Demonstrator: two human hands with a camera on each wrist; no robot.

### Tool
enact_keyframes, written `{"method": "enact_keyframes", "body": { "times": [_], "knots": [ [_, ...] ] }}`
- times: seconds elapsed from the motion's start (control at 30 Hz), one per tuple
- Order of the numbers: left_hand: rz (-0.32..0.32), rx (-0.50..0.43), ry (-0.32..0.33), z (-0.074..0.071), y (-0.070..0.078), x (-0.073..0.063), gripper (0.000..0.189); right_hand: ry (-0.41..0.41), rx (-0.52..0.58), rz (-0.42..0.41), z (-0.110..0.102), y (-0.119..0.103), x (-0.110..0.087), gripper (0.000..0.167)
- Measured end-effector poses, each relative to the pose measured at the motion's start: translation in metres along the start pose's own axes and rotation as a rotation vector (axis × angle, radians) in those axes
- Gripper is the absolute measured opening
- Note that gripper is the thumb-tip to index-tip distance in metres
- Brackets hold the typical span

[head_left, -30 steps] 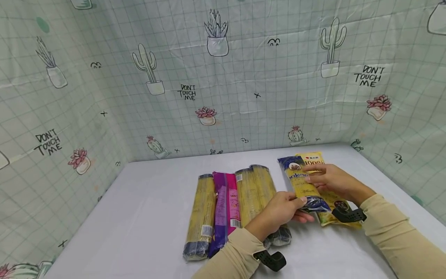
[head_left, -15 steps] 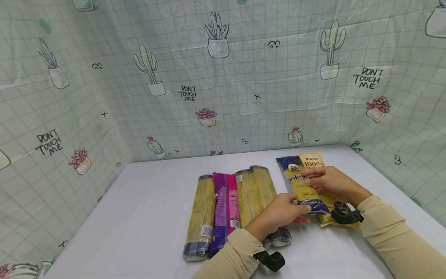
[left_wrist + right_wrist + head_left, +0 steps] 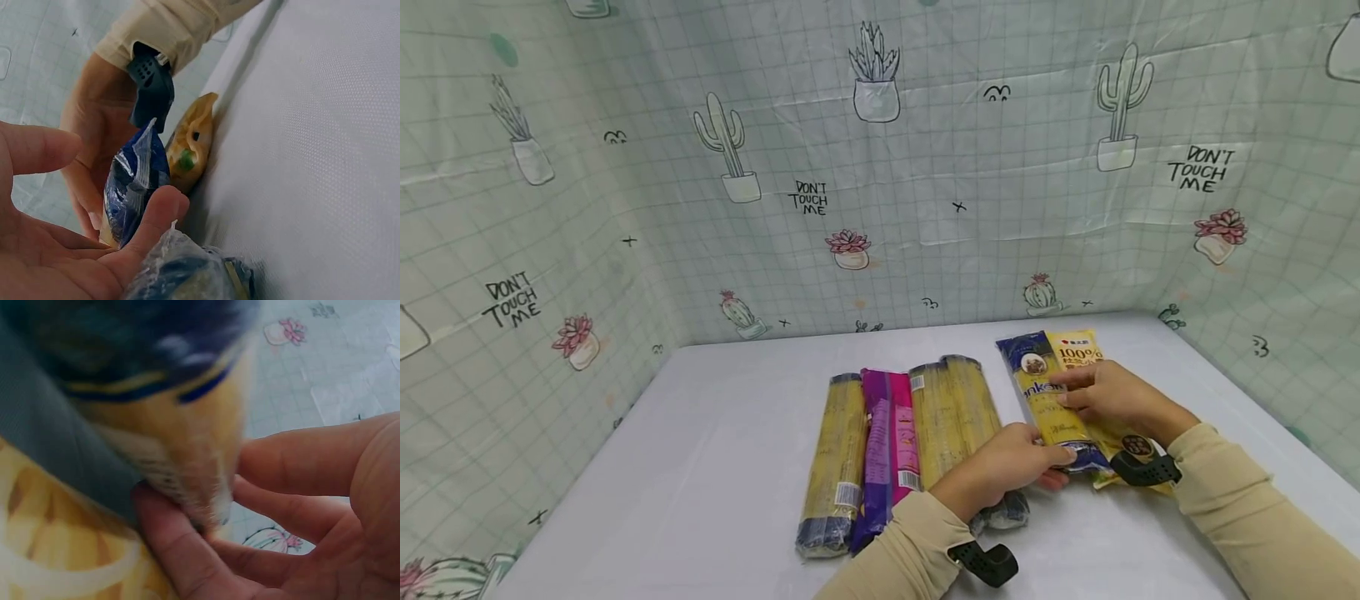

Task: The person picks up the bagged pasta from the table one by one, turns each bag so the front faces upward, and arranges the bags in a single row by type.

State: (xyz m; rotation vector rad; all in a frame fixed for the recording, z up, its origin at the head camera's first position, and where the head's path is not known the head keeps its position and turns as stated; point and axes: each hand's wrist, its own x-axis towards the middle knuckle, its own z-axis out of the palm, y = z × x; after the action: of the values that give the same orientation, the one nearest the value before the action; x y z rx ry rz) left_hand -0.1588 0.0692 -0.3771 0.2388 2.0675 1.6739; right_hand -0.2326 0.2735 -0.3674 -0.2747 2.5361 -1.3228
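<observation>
A blue and yellow pasta pack [image 3: 1051,400] is held at a slant between both hands, overlapping a flat yellow packet [image 3: 1078,346] marked "100%". My left hand [image 3: 1015,458] grips its near blue end, thumb above and fingers below. From the right, my right hand [image 3: 1116,400] holds the same pack at its side, fingers over its printed face. In the right wrist view, thumb and fingers stand on either side of the pack [image 3: 169,425]. The left wrist view shows the pack's crimped blue end [image 3: 137,178] between the left thumb and fingers.
Left of the hands lie a long spaghetti pack [image 3: 835,458], a pink and purple packet [image 3: 887,442], and more spaghetti packs [image 3: 951,408] side by side, partly behind the left forearm. They rest on a white table [image 3: 715,467]. A cactus-print cloth [image 3: 925,167] rises behind.
The pasta pack's near end has come down and slightly toward the front, the left hand moving with it. The right hand stays at the pack's side, shifting only slightly. Other packs lie as before.
</observation>
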Motion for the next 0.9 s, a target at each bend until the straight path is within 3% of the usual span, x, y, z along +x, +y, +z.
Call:
{"method": "enact_keyframes", "body": {
  "times": [0.37, 0.63, 0.77, 0.9],
  "knots": [
    [-0.020, 0.068, -0.054, 0.001, 0.000, 0.000, 0.020, -0.085, -0.017, -0.021, -0.004, -0.011, -0.010, 0.053],
    [-0.022, 0.197, -0.030, 0.001, 0.002, -0.002, 0.021, -0.052, -0.050, 0.000, -0.005, -0.015, -0.012, 0.051],
    [0.000, 0.294, -0.030, -0.003, 0.004, -0.004, 0.022, -0.004, -0.015, -0.018, -0.008, -0.017, -0.014, 0.053],
    [0.020, 0.365, -0.059, -0.010, 0.005, -0.005, 0.027, -0.009, 0.025, -0.049, -0.005, -0.018, -0.012, 0.053]
  ]
}}
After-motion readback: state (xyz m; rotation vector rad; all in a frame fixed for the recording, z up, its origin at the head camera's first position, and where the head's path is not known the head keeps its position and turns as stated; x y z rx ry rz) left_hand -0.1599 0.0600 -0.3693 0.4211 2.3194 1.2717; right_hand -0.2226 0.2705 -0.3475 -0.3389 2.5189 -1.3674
